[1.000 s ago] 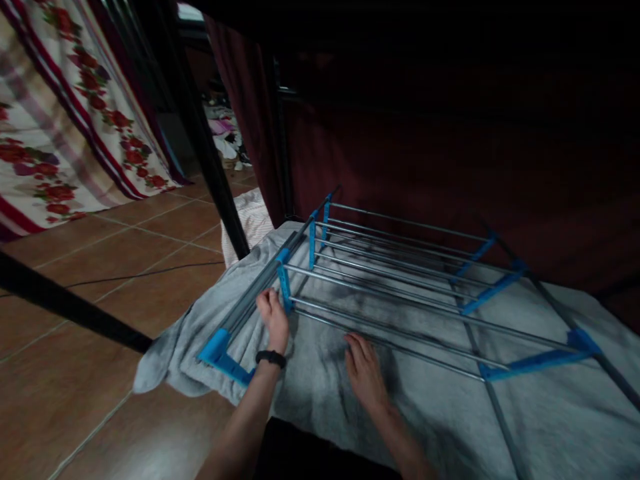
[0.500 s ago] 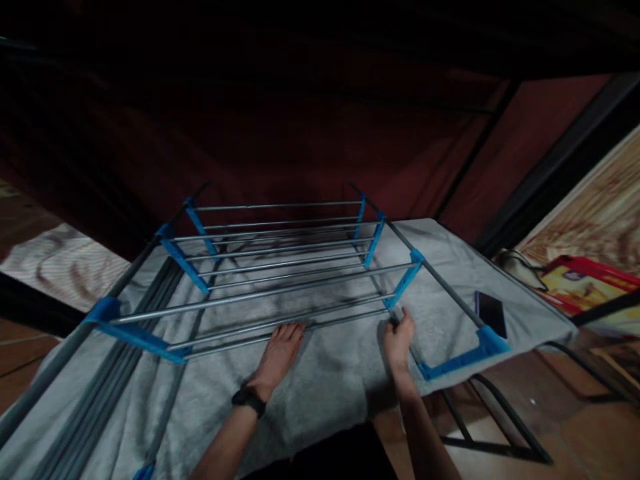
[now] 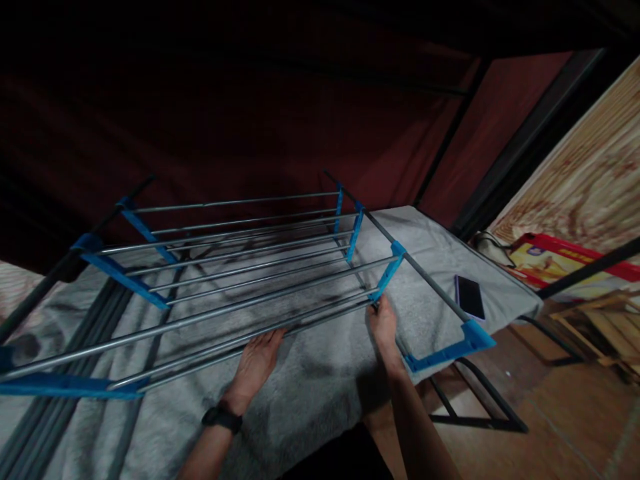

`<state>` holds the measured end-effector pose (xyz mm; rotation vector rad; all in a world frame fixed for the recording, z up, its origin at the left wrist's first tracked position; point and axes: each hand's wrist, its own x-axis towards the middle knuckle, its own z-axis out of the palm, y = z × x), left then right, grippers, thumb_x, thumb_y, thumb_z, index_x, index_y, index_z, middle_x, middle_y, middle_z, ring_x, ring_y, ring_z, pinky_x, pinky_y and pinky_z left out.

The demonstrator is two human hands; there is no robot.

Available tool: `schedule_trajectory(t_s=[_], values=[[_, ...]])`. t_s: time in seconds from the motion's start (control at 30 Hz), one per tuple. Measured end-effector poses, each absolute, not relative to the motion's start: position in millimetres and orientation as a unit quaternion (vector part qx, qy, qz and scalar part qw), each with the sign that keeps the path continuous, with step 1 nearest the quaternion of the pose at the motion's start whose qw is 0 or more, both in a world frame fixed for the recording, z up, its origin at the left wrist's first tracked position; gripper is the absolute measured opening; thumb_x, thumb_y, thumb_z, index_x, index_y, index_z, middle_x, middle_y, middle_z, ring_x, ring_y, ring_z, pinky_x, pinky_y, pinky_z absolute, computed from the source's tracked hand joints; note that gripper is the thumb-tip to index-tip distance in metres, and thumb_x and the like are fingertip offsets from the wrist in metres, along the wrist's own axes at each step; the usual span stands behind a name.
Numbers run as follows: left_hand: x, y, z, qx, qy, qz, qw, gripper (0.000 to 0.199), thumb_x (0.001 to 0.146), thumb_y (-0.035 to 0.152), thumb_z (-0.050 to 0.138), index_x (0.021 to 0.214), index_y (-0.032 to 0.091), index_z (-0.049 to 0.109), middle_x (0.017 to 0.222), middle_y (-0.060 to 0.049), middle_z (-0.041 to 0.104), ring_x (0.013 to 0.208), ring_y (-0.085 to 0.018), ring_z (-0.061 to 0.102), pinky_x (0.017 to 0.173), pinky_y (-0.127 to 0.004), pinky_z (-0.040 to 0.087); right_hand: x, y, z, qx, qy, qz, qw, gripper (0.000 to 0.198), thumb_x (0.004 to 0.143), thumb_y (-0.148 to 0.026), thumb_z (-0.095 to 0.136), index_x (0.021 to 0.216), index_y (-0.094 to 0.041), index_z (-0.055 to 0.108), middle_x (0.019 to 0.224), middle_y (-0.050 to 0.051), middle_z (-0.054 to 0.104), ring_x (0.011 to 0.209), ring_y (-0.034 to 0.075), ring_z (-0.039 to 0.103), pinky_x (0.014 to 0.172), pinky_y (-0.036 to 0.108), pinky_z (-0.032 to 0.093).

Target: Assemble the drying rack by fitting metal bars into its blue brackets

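Note:
A rack of grey metal tubes and thin rods (image 3: 215, 311), joined by blue plastic brackets (image 3: 387, 279), lies across a grey blanket (image 3: 320, 393). Against its nearest rods rests my left hand (image 3: 260, 360), fingers stretched out and together, their tips partly hidden at the rods. My right hand (image 3: 384, 327) is closed around the lower side tube, just below the blue bracket at the right end of those rods. Nearer to me, another blue bracket (image 3: 450, 350) joins the right-hand tubes at the corner. A dark band (image 3: 222, 418) circles my left wrist.
Several loose grey tubes (image 3: 60, 387) lie together on the blanket at the left. A phone (image 3: 469, 297) sits right of the rack. Beyond the bed's edge are a red and yellow box (image 3: 560, 260) and a wooden crate (image 3: 600, 333). Dark red cloth (image 3: 250, 133) hangs behind.
The view has turned, so the rack's left end has swung nearer and out toward the left edge. My right hand is now closer to the bracket. My left hand stays at the near rods.

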<state>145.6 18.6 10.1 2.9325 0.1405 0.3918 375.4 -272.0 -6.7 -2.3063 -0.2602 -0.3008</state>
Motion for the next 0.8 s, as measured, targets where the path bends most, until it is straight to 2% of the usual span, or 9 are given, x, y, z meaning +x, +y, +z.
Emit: schedule_trajectory(t_s=[0.33,0.5,0.67,0.8], values=[[147,26,10,0.983,0.049,0.105,0.140,0.042,0.104,0.019,0.035,0.133,0.024,0.065,0.121,-0.010,0.078,0.108,-0.028,0.075,0.098,-0.043,0.057,378,-272,-6,-0.918,-0.085,-0.128,0.365,0.029,0.093,-0.035,0.045,0.111,-0.019,0.062,0.101,0.011,0.070,0.092,0.026,0.063,0.086,0.039,0.048],[147,26,15,0.987,0.053,0.077,0.130,0.044,0.103,0.016,0.036,0.135,0.024,0.065,0.125,-0.008,0.077,0.112,-0.024,0.073,0.102,-0.040,0.055,375,-269,-5,-0.927,-0.076,-0.135,0.343,0.026,0.094,-0.035,0.044,0.106,-0.020,0.062,0.097,0.011,0.069,0.090,0.026,0.062,0.085,0.038,0.046],[149,24,21,0.990,0.033,0.061,0.121,0.048,0.102,0.016,0.031,0.136,0.021,0.066,0.127,-0.009,0.076,0.111,-0.026,0.074,0.099,-0.042,0.057,373,-269,-6,-0.932,-0.083,-0.141,0.322,0.029,0.097,-0.034,0.043,0.110,-0.018,0.062,0.102,0.013,0.070,0.093,0.025,0.062,0.086,0.036,0.045],[153,25,21,0.988,0.030,0.081,0.127,0.050,0.100,0.014,0.032,0.135,0.025,0.066,0.125,-0.005,0.077,0.111,-0.026,0.073,0.099,-0.042,0.057,374,-269,-4,-0.939,-0.083,-0.149,0.299,0.031,0.098,-0.035,0.041,0.113,-0.018,0.062,0.103,0.012,0.071,0.092,0.025,0.063,0.085,0.036,0.045]])
